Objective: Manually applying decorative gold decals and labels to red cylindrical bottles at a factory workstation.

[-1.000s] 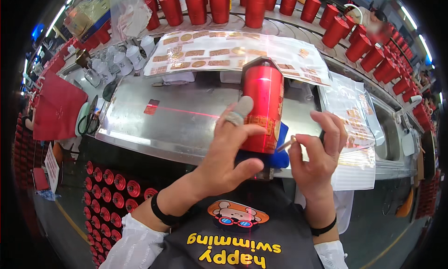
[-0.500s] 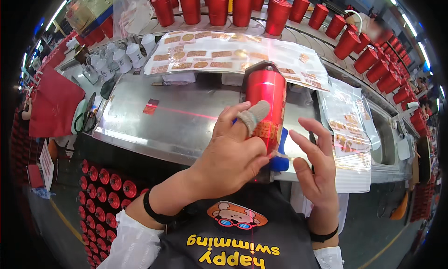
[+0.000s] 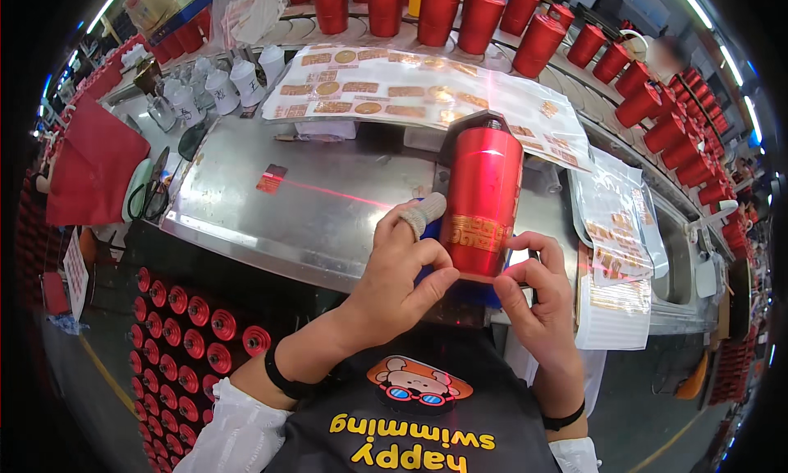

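A shiny red bottle (image 3: 483,173) with a gold patterned band (image 3: 478,232) near its lower end lies in a dark holder with blue pads. At the near left of this end is my left hand (image 3: 402,280), a pale knitted cover (image 3: 425,213) on one finger, its thumb and fingertip pinched together. My right hand (image 3: 538,297) is at the near right, thumb and bent fingers close together by the bottle's rim. A thin pale line runs along the rim between both thumbs; whether it is a held strip or the edge itself is unclear.
Behind the bottle lies a sheet of gold stickers (image 3: 353,86), with more stickers (image 3: 616,235) at the right. Scissors (image 3: 149,196), small bottles (image 3: 222,91) and a red cloth (image 3: 94,165) are left. Red bottles (image 3: 386,9) line a conveyor; others (image 3: 197,309) stand below, left. A sink (image 3: 673,251) is right.
My left hand has drawn back from across the bottle to its lower left. My right hand has come in to the lower right, fingers closing. The gold band is now uncovered.
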The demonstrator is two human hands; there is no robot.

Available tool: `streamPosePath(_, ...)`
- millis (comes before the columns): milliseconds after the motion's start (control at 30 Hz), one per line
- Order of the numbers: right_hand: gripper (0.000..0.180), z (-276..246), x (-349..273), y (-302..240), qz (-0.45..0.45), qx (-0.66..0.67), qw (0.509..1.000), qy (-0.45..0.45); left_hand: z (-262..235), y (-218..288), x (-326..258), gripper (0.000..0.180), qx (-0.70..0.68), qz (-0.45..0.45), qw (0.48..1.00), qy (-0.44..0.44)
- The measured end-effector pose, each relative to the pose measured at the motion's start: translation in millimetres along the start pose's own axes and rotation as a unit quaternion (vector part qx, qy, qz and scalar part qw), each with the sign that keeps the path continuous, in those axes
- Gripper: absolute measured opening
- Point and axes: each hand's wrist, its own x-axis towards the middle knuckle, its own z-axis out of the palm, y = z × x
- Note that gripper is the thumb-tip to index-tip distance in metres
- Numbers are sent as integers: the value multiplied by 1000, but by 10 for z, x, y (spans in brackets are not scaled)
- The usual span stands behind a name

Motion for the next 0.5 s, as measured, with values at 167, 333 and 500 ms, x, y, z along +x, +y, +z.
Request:
streamPosePath(167, 9, 57, -21, 57, -20, -52, 998, 24, 107, -117, -54, 16, -31, -12, 999, 28)
streamPosePath(333, 10, 51, -27, 64, 2, -47, 998, 32, 135, -132, -33, 15, -69, -37, 996, 52)
streamPosePath(500, 12, 30, -34, 66, 4, -59, 998, 30, 145, -122, -31, 14, -71, -49, 995, 52)
